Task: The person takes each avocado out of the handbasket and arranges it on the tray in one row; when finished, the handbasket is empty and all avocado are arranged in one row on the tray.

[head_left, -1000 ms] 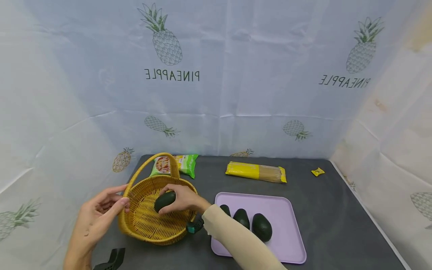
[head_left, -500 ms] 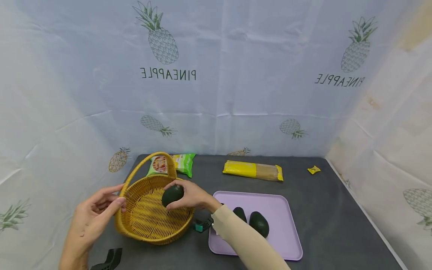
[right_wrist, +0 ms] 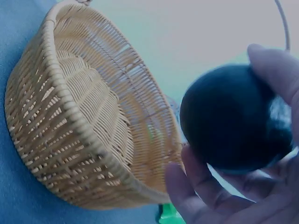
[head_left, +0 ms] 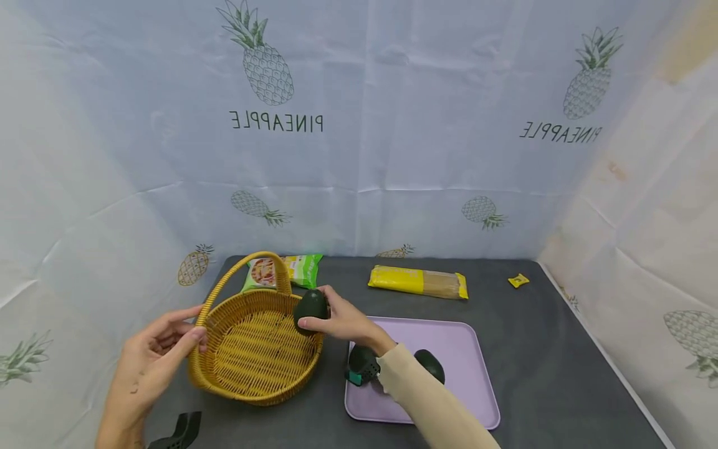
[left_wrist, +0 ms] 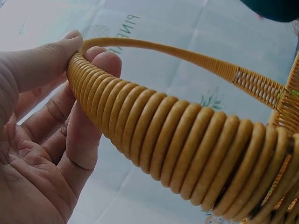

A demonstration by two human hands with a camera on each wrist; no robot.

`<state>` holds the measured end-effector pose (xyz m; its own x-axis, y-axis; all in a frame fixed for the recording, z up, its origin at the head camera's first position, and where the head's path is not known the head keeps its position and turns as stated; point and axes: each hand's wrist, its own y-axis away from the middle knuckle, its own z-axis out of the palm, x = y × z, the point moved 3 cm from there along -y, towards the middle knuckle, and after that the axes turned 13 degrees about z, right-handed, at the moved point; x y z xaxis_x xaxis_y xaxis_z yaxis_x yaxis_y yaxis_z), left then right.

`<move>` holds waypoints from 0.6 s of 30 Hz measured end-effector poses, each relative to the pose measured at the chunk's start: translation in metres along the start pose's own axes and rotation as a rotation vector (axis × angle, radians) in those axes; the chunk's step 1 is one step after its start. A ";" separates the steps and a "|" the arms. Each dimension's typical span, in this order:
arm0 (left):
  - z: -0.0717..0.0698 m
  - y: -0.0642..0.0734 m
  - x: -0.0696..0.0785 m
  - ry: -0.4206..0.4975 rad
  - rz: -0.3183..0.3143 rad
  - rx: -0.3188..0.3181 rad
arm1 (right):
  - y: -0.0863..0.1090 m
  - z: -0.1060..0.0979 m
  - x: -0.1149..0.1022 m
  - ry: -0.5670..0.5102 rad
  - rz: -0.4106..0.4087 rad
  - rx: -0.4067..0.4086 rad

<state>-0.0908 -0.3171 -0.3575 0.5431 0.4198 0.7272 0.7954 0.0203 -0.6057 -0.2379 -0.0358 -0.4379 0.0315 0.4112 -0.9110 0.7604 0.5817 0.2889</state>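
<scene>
A dark green avocado point(head_left: 311, 310) is gripped in my right hand point(head_left: 350, 321), over the right rim of a yellow wicker basket point(head_left: 260, 355). The right wrist view shows thumb and fingers wrapped round the avocado point(right_wrist: 229, 119), with the basket point(right_wrist: 70, 107) beside it and bare woven bottom inside. My left hand point(head_left: 154, 362) pinches the basket's handle point(head_left: 215, 290) low on its left side. Up close in the left wrist view, the thumb and fingertips clasp the wrapped handle point(left_wrist: 154, 133). On the lilac tray point(head_left: 449, 337) lies another avocado point(head_left: 430, 365), partly behind my right sleeve.
Behind the basket lies a green snack packet point(head_left: 303, 271). A long yellow noodle packet point(head_left: 417, 282) lies at the back middle, and a small yellow wrapped piece point(head_left: 518, 280) at the back right. Pineapple-print cloth point(head_left: 364, 156) walls the grey table point(head_left: 538, 362).
My right hand has carried the avocado rightward and up, from inside the basket to its right rim. The left hand keeps its hold on the handle. The view has shifted slightly.
</scene>
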 end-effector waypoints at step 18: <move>-0.001 -0.001 -0.001 -0.049 -0.033 -0.010 | 0.037 -0.035 0.019 -0.019 0.020 0.234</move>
<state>-0.0918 -0.3181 -0.3580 0.5029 0.4630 0.7299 0.8154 0.0260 -0.5783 -0.2315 0.0180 -0.4342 0.0585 0.4062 -0.9119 0.8893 0.3938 0.2325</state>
